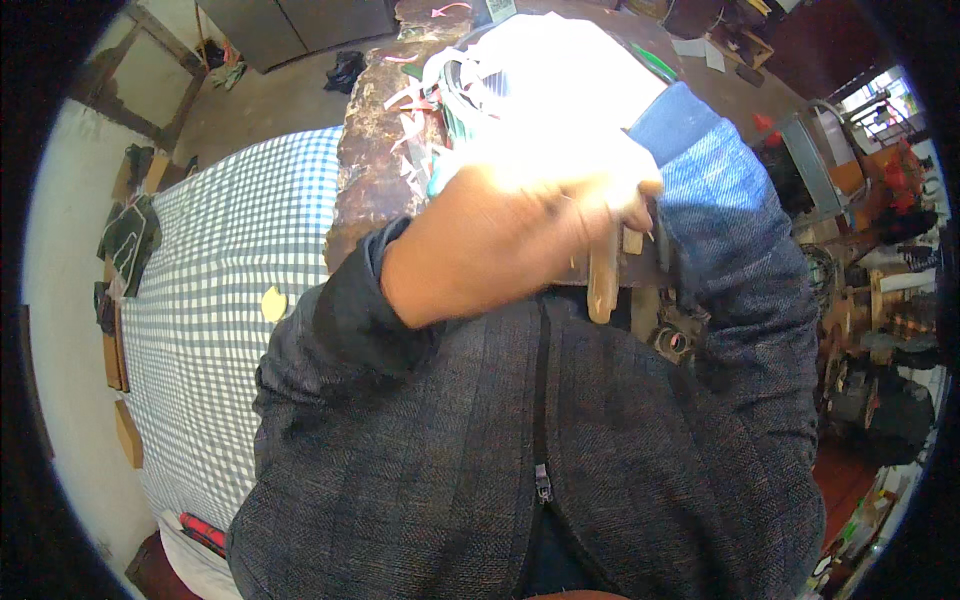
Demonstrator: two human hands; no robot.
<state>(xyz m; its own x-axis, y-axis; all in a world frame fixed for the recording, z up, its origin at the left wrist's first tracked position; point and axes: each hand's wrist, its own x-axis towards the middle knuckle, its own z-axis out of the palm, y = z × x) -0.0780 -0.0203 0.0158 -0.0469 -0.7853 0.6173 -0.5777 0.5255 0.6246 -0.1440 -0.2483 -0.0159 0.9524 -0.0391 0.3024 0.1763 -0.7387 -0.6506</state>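
Observation:
My left hand point(490, 245) reaches across in front of me from a dark sleeve, its fingers curled and partly lost in strong glare. Just below those fingers a light brown wooden handle point(602, 275) sticks out toward my body. What the fingers close on is hidden. My right arm, in a sleeve point(715, 170) lit bluish, comes round from the right. My right hand ends in the white glare, so its fingers cannot be made out. Beside the hands, thin white, red and green strips point(415, 130) lie on a worn dark brown tabletop point(365, 185).
Left of the tabletop, a blue-grey checked cloth point(225, 270) covers a broad surface, with a pale yellow piece point(274, 304) on it. A green object point(655, 62) lies at the far right of the glare. Grey cabinets point(300, 30) stand behind. Clutter fills the right side.

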